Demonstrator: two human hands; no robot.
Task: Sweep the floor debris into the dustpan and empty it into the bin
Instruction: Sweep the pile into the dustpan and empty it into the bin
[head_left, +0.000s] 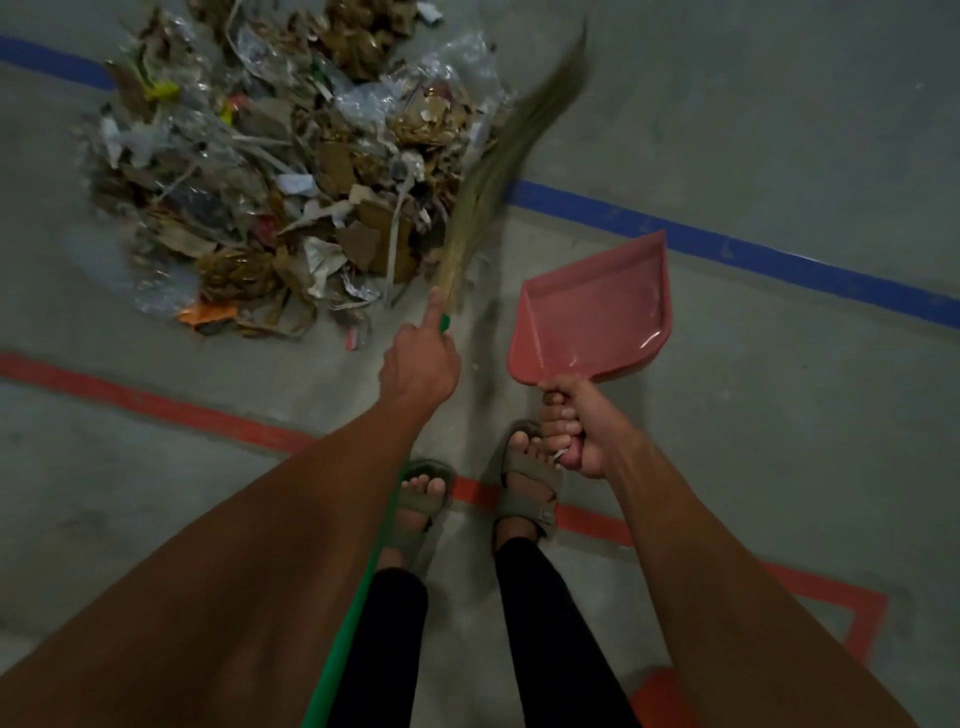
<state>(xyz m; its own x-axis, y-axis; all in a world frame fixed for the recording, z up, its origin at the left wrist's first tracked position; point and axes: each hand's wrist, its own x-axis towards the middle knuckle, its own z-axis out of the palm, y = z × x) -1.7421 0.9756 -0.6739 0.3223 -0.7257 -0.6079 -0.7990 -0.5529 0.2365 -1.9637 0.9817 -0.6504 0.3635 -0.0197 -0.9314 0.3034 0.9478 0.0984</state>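
Pink dustpan (597, 306) in right hand (576, 426), right of debris (280, 171).

Dustpan (597, 312): pink plastic, smooth, glossy. Broom (498, 171): dry grass-like fibres, matt; handle green, smooth. Debris pile (280, 171): torn brown cardboard, crumpled paper, shiny clear plastic film. Floor (779, 130): grey concrete, matt. Sandals (527, 488): cloth-like straps.

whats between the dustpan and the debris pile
In the head view, the broom's bristles stand between the pink dustpan and the debris pile, along the pile's right edge; otherwise bare floor.
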